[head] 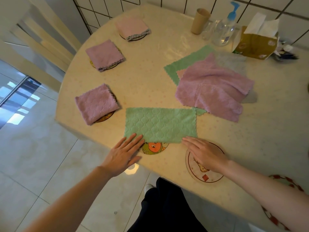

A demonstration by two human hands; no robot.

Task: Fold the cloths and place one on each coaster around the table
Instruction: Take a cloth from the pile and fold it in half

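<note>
A green cloth (160,124), folded once into a long rectangle, lies flat at the table's near edge. My left hand (124,152) rests with straight fingers on its near left corner. My right hand (204,152) lies flat with its fingertips at the near right corner. The cloth's near edge partly covers a coaster with an orange figure (154,148). A round pale coaster (215,177) sits under my right hand. Three folded pink cloths (96,103) (105,55) (133,28) each rest on a coaster along the left rim. A pile of unfolded cloths (212,86), pink on green, lies at centre right.
A tissue box (255,42), a clear pump bottle (225,29) and a brown cup (199,20) stand at the back right. Another patterned coaster (284,180) peeks out past my right forearm. A chair (41,41) stands left of the table. Tiled floor lies below.
</note>
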